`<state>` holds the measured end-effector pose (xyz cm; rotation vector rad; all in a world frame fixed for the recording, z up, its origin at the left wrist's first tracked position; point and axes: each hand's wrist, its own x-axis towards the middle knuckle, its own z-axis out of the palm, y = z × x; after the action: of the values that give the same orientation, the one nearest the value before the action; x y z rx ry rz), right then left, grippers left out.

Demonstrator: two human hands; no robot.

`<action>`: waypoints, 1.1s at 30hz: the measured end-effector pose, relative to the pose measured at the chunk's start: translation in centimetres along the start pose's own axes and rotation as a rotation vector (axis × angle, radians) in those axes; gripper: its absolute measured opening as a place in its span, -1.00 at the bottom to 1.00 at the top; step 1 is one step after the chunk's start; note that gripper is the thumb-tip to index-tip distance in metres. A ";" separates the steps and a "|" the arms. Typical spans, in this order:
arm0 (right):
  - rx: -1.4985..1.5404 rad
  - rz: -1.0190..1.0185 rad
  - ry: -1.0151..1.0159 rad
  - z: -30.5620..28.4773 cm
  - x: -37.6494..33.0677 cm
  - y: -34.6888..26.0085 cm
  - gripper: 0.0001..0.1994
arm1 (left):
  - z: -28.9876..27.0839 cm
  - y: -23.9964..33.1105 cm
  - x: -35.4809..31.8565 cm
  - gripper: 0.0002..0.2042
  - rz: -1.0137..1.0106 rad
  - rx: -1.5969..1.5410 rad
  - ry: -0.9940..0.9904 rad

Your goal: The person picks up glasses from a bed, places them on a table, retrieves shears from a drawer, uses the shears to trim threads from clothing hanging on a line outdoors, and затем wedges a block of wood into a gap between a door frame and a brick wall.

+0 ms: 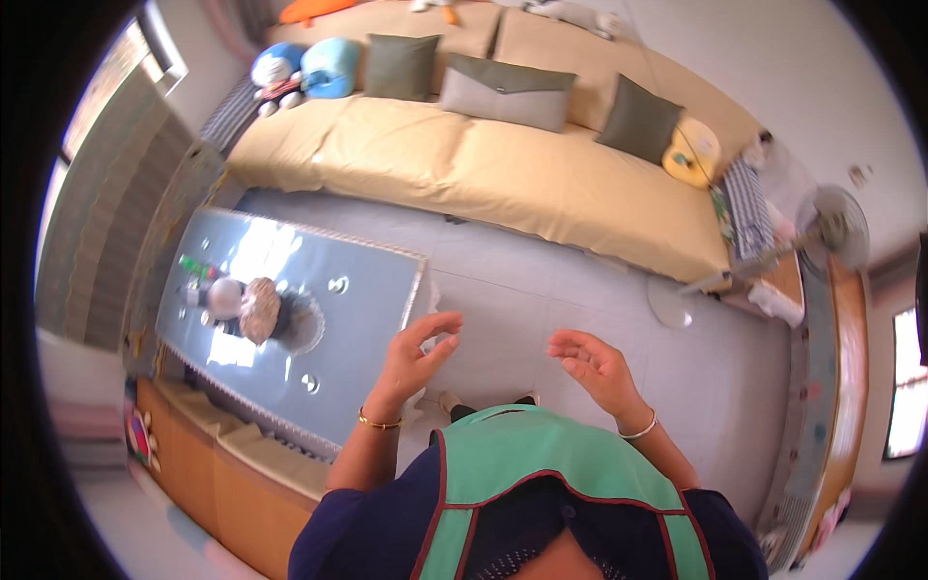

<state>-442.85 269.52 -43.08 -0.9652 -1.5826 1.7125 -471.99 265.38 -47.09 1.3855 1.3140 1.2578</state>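
Observation:
My left hand (418, 356) is raised in front of me, fingers curled and apart, holding nothing; a gold bangle circles its wrist. It hovers beside the near corner of a low glass-topped table (372, 319). My right hand (594, 365) is also lifted, palm up and fingers loosely bent, empty, with a silver bangle at the wrist. Both hands hang over the grey tiled floor (541, 300). I wear a green apron with red trim (532, 464) over dark blue sleeves.
A long beige sofa (503, 169) with grey cushions (507, 92) spans the back. Blue soft toys (304, 70) sit at its left end. The table carries a round woven item (259, 309) and small objects. A standing fan (829, 230) is at right, a wooden bench (222, 474) at lower left.

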 end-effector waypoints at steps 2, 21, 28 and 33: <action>-0.003 0.036 0.119 -0.6 -3.0 0.4 -0.64 | 2.4 0.1 1.7 -0.72 -0.001 0.005 -0.154; -0.032 -0.178 0.897 -14.2 -42.2 4.6 -0.80 | 38.7 10.6 -9.1 -0.77 0.296 0.024 -0.892; 0.018 -0.187 1.136 -18.6 -52.8 6.4 -0.81 | 51.5 12.1 -8.5 -0.78 0.273 0.010 -0.991; 0.071 -0.141 1.397 -23.2 -59.2 9.1 -0.80 | 65.5 12.1 -6.4 -0.79 0.360 0.016 -1.141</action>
<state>-390.56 232.40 -46.23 -1.4529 -0.5929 0.5840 -405.21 262.07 -46.14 1.9447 0.2854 0.4382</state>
